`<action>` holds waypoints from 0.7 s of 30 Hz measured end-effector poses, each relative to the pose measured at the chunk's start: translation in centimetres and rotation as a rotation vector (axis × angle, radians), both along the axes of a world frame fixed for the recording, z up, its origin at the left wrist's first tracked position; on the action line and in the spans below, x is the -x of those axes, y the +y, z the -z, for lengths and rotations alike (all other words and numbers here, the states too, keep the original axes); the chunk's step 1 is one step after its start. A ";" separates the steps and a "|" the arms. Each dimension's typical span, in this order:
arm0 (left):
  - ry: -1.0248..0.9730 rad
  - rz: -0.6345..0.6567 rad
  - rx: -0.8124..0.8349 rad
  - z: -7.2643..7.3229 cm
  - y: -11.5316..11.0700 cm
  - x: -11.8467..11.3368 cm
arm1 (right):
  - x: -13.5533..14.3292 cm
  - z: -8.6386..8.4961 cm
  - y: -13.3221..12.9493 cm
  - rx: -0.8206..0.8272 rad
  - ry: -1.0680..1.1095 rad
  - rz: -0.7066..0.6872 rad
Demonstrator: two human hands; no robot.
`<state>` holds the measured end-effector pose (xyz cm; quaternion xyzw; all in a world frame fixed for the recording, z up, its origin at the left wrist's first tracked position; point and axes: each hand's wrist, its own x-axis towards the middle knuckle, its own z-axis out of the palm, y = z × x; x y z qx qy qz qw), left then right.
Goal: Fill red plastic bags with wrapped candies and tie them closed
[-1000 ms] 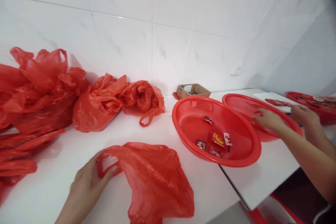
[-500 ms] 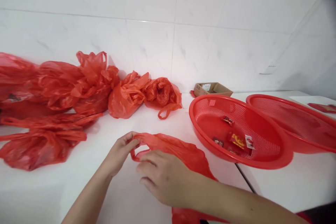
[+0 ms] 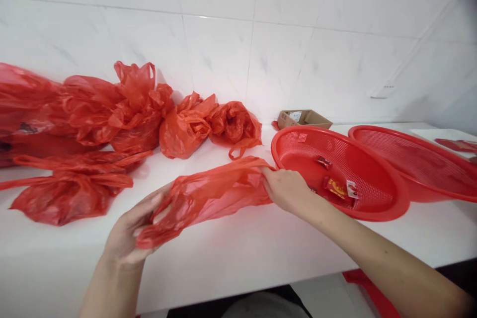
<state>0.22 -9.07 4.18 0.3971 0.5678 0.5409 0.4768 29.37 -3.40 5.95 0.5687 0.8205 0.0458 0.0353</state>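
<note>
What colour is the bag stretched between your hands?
Red, translucent plastic bag; the head view shows it clearly.

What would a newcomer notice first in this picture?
A red bag is stretched between the left hand and right hand above the white table. A heap of red bags lies at left, and two red baskets at right.

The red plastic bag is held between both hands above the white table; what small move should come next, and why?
Probably pull the bag's mouth open. The left hand and the right hand each grip one end of the red plastic bag, which is stretched flat and closed, and small packets lie in the red basket beside the right hand.
</note>
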 end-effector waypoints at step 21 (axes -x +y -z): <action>1.685 0.017 -0.179 6.9 5.9 -5.7 | 2.5 3.7 -3.9 0.402 0.057 -0.406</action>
